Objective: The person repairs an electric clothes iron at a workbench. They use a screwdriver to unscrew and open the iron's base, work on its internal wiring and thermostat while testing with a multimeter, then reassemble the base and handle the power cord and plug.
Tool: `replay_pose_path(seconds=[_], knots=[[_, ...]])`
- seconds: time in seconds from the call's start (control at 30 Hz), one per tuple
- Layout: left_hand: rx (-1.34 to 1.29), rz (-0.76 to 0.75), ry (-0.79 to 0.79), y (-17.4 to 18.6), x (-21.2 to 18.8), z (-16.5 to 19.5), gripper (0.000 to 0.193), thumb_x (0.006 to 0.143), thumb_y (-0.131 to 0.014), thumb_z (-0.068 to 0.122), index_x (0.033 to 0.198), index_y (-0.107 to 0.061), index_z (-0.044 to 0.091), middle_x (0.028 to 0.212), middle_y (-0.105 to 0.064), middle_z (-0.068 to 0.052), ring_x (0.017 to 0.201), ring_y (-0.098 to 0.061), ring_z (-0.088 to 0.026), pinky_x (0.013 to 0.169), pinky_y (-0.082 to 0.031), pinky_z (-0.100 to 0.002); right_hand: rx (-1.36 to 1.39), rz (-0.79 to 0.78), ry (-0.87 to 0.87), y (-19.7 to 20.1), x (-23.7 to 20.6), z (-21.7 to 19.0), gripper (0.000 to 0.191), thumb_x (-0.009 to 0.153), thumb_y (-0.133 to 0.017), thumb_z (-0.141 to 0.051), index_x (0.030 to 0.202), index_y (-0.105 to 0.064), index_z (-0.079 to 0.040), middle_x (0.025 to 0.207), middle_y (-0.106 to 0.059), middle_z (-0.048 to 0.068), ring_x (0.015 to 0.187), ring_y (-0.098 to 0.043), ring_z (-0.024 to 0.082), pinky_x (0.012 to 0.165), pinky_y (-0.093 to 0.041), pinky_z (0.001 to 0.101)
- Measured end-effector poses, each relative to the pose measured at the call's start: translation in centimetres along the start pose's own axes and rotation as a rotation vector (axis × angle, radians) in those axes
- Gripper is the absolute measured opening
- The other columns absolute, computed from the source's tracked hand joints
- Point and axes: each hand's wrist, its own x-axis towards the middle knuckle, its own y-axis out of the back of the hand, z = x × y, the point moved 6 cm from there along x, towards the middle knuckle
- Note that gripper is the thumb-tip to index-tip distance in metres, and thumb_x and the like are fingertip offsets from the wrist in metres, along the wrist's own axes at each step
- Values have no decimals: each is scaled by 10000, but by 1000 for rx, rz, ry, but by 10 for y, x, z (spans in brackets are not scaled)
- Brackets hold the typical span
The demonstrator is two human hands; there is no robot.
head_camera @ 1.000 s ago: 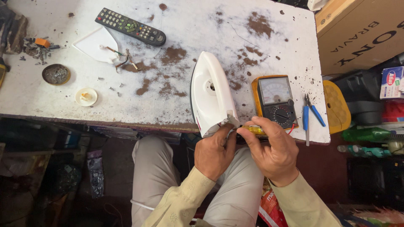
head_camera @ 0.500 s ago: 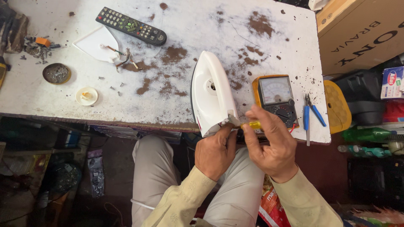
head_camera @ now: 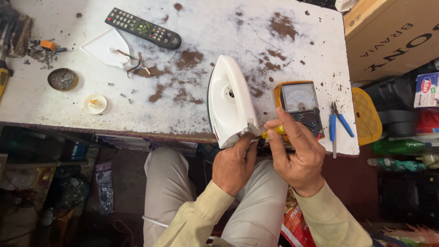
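A white clothes iron [head_camera: 228,100] lies on its side at the front edge of the stained white worktable [head_camera: 219,32]. My left hand [head_camera: 234,165] grips the iron's rear end from below. My right hand [head_camera: 295,153] holds a yellow-handled screwdriver [head_camera: 270,133], its tip against the rear of the iron. Just right of the iron sits a yellow analog multimeter [head_camera: 299,105], partly behind my right fingers.
Blue-handled pliers [head_camera: 336,126] lie right of the meter. A black remote [head_camera: 142,28], a white plastic cover with wires [head_camera: 109,48], a small white cap [head_camera: 95,104], a round metal tin [head_camera: 62,79] and loose screws lie at left. A cardboard box [head_camera: 388,36] stands at right.
My right hand has shifted slightly on the screwdriver, fingers raised over the meter. The iron and my left hand stay about where they were.
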Motion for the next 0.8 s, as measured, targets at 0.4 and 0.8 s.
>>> replay_pose_path(seconds=[0.4, 0.8], knots=[[-4, 1, -10, -2, 0, 0, 206, 952, -675, 148, 1140, -672, 63, 723, -703, -161, 641, -699, -370, 553, -535, -464, 188, 25, -57, 1, 5, 1, 331, 1013, -671, -61, 1341, -628, -39, 1106, -722, 125, 984, -727, 173, 837, -605, 285], [-1, -1, -42, -1, 0, 0, 226, 945, -671, 137, 1154, -670, 50, 741, -711, -165, 639, -703, -364, 558, -548, -455, 105, 98, -89, 5, -1, 6, 260, 937, -823, 2, 1179, -727, -12, 1042, -737, 146, 870, -719, 154, 730, -587, 260]])
